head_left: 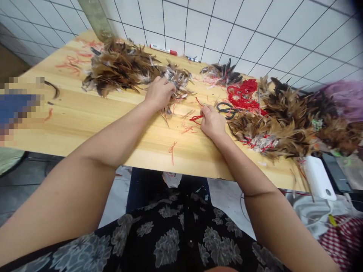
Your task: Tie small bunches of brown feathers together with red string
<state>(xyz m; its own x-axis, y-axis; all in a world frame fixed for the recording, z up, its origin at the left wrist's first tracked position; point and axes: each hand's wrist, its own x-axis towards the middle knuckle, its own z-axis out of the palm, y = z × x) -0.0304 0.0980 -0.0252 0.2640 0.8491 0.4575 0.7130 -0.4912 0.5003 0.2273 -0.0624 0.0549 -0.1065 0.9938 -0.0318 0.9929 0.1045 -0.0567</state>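
"What is the right hand point(212, 120) doing?"

"Its thumb and fingers are pinched closed on a piece of red string point(196, 118). The string sticks out to the left of the hand, over the middle of the table point(153, 139)."

"And the left hand point(160, 93)?"

"It's at the right end of the big brown pile of feathers point(119, 68), with its fingers curled down beside the small pale ones. The fingertips are hidden, so I can't tell whether it has hold of any."

"What's near the right hand?"

"Scissors point(227, 109) lie just beyond it, black handles showing. Behind them is a tangle of red yarn point(242, 92)."

"Any more feathers?"

"Yes, a wide heap of feathers point(286, 113) covers the right side, with red thread across some pale ends at the front. A smaller clump point(222, 73) sits at the back, near the tiled wall point(195, 22)."

"Anything else along there?"

"A marker point(163, 49) with a red cap, lying between the big pile and the wall. A white box point(320, 177) is at the table's right front corner."
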